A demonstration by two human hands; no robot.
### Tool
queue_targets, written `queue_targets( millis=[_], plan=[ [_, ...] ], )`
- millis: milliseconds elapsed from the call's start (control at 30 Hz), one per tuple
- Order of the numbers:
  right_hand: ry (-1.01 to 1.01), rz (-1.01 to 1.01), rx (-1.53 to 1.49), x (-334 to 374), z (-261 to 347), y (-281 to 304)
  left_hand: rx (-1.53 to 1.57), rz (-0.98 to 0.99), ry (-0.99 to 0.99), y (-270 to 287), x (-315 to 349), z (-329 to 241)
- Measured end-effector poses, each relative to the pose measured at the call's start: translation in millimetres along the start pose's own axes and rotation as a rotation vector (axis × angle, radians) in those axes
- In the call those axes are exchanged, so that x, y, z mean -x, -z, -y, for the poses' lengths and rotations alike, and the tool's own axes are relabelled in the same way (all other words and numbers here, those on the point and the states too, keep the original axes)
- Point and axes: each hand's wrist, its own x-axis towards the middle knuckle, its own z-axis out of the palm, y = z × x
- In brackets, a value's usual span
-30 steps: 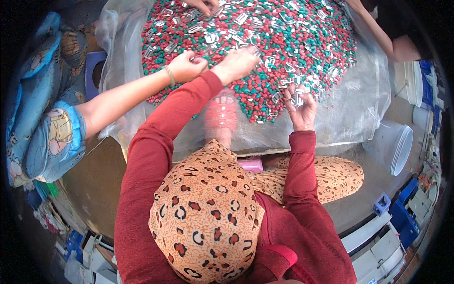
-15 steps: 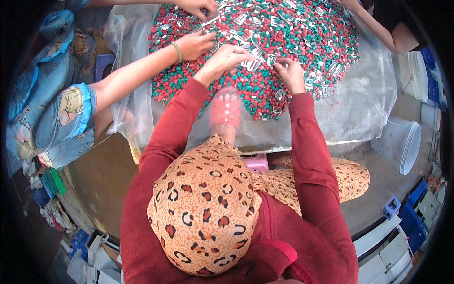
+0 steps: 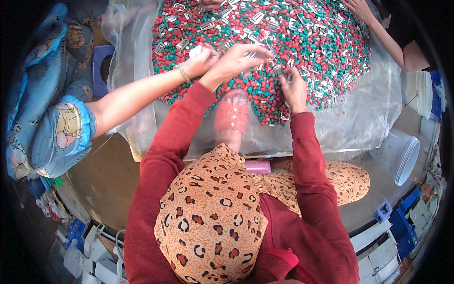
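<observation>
Your left hand (image 3: 235, 61) hung over the pile of red and green pieces (image 3: 302, 49) in the upper middle of the frame, its grip spread and apparently empty. To its right, your right hand (image 3: 296, 92) had its fingertips drawn close beside a pale clip (image 3: 277, 70); whether they held anything, I couldn't tell. With a co-worker's hand (image 3: 203, 60) crowding your left wrist, the 2 could have bumped; your sandalled foot (image 3: 232, 113) (just below the pile), if it slid, could have scattered pieces.

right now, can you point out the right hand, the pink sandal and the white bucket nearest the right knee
Right hand (image 3: 296, 91): head view, back of the hand.
Pink sandal (image 3: 228, 119): head view, strap over the foot.
White bucket (image 3: 391, 152): head view, outer side wall.
</observation>
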Motion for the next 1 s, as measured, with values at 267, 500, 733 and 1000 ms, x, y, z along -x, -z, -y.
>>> queue_targets(
  millis=[267,500,733,1000],
  plan=[
    [0.045,-0.091,0.019,-4,7,7,-1.570,-0.106,-0.300,-22,-68,37],
    [0.147,-0.013,0.073,-18,-7,-10,-0.573,-0.284,-0.241,2,-47,7],
    [-0.352,0.202,-1.390,20,-16,24,1.004,0.087,-0.096,17,-16,-7],
    [-0.237,0.470,-2.069,24,-8,47,-0.412,0.040,-0.129,0,-62,-25]
  ],
)
